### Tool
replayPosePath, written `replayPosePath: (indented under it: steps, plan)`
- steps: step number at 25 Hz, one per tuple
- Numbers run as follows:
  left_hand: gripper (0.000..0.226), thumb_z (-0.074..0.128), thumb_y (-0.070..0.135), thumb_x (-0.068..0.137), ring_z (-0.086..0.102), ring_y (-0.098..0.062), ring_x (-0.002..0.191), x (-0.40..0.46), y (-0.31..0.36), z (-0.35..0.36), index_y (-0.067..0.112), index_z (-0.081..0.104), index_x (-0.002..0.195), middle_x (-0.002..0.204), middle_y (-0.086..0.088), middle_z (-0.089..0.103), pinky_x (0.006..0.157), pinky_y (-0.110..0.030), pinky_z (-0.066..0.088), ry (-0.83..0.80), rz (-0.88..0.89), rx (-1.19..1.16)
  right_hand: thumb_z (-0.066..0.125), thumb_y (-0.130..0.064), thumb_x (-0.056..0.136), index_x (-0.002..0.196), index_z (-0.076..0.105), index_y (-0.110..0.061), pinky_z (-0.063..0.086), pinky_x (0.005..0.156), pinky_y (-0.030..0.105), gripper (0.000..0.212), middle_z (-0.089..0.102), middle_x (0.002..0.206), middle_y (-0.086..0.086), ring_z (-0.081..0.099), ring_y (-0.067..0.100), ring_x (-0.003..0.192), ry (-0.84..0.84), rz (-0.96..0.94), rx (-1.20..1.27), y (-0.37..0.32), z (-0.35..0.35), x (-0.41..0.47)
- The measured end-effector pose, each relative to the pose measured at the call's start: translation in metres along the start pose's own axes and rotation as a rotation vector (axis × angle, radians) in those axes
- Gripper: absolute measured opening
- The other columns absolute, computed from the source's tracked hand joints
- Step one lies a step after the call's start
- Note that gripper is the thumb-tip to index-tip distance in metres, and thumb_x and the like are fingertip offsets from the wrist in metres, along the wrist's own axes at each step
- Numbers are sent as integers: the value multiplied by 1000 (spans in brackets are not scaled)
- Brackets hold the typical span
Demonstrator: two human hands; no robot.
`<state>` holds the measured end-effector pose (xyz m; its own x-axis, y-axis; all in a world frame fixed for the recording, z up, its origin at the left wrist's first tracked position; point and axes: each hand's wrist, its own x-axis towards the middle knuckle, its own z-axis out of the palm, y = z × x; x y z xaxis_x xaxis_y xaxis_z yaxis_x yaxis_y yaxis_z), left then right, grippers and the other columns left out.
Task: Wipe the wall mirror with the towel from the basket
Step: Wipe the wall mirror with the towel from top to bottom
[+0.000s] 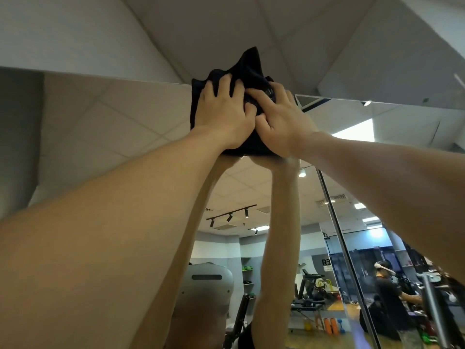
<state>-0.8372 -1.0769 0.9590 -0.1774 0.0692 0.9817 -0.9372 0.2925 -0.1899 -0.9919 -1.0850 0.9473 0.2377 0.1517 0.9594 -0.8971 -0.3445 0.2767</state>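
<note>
A dark, bunched towel (247, 69) lies against the top edge of the wall mirror (105, 137), high above my head. My left hand (224, 114) presses on the towel's left part with its fingers spread over the cloth. My right hand (281, 119) lies beside it on the right part, its fingers bent into the folds. Both my arms reach up from below. The mirror shows my arms and the headset I wear. The basket is not in view.
A vertical seam (344, 248) splits the mirror into panels on the right. The glass reflects a gym room with a treadmill (310, 285), a bench and another person (387, 293) at the lower right. Above the mirror run the wall and ceiling tiles (226, 26).
</note>
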Motion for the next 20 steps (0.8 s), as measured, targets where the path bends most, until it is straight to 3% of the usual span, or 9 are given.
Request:
replayPosePath:
  steps: [20]
  plan:
    - [59,36,37,103,16,-33,153,-20,45,13,20,28,159,167,-4,19,126,-48,20,-23,-8,-52,40,-42,96,152,35,-33,41,109,48,57,26,161,7,19,29,150,-6,40,83,34,-10,-35]
